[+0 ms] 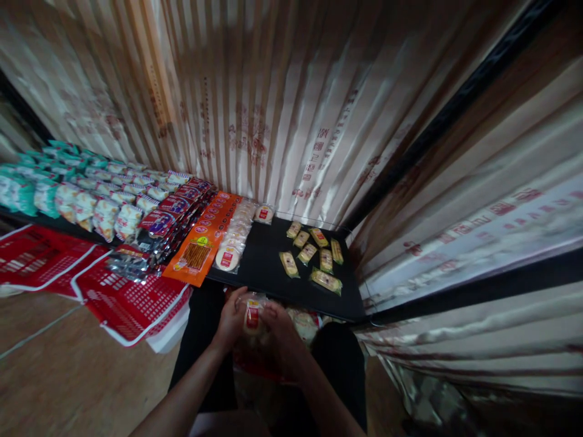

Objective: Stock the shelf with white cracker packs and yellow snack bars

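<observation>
Between my two hands is a round cracker packet (253, 315) in clear wrapping with a red and yellow label. My left hand (230, 318) grips its left side, and my right hand (279, 321) closes on its right. Both are just off the front edge of the black shelf (262, 261). Below them, partly hidden by my hands, more packets (304, 321) lie in a red container. On the shelf, a row of similar round cracker packets (228, 258) runs back from the front edge, and one packet (263, 213) lies apart at the back.
Several small yellow-wrapped snacks (307, 253) lie on the shelf's right. Left of the crackers are an orange snack bag (197, 254), purple packets (159, 222), white bags (104, 215) and green bags (22, 189). Red baskets (132, 303) stand below. A pleated curtain (273, 121) hangs behind.
</observation>
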Available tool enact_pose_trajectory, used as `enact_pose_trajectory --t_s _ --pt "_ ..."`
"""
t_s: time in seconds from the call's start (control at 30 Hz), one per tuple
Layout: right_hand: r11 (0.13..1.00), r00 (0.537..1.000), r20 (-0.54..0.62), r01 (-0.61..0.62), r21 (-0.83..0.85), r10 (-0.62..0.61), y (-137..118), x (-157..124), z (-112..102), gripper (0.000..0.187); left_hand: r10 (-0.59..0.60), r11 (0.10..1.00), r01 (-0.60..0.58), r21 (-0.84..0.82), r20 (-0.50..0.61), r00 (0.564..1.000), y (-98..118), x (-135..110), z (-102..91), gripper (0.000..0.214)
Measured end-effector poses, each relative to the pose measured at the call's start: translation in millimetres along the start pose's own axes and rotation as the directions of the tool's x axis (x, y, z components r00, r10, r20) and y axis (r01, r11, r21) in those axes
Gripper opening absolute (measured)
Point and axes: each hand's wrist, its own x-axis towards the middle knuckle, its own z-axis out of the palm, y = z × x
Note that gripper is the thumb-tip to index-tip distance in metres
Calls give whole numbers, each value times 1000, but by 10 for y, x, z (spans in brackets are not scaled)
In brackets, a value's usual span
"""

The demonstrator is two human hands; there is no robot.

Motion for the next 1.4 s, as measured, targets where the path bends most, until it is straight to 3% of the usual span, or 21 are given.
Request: enact_pose_trajectory --t_s 0.13,0.23,0.33,0.67,0.83,1.0,1.13,1.3,1.4 --pt "989 1000 -3 -30 146 31 -262 44 -52 43 -11 999 13 -48 39 999 119 -4 20 40" --pt "995 1000 -4 11 99 -10 -503 143 -123 45 17 999 -13 -43 90 996 184 13 54 40" --pt "997 998 9 55 51 -56 -684 275 -190 44 66 997 -69 36 73 995 238 75 112 35" --pt "993 992 -51 116 -38 -118 -724 710 -420 32 192 931 -173 322 -26 981 296 675 375 35" --pt "979 974 -109 189 -80 -197 -840 1091 -529 33 259 905 -198 375 -118 959 370 956 567 42" --pt "950 941 -213 215 -225 -263 -844 1588 -596 30 493 738 -373 562 -74 867 302 1191 794 48" --pt "909 922 -260 177 -378 -287 -853 1914 -606 25 549 601 -453 659 71 833 254 1398 917 54" --pt "784 915 -295 38 -620 -277 -946 2181 -540 20 529 488 -441 754 147 836 302 1672 997 55" --pt "742 915 -295 6 -671 -274 -1004 2300 -498 20 520 429 -404 808 145 842 351 1822 1025 53"
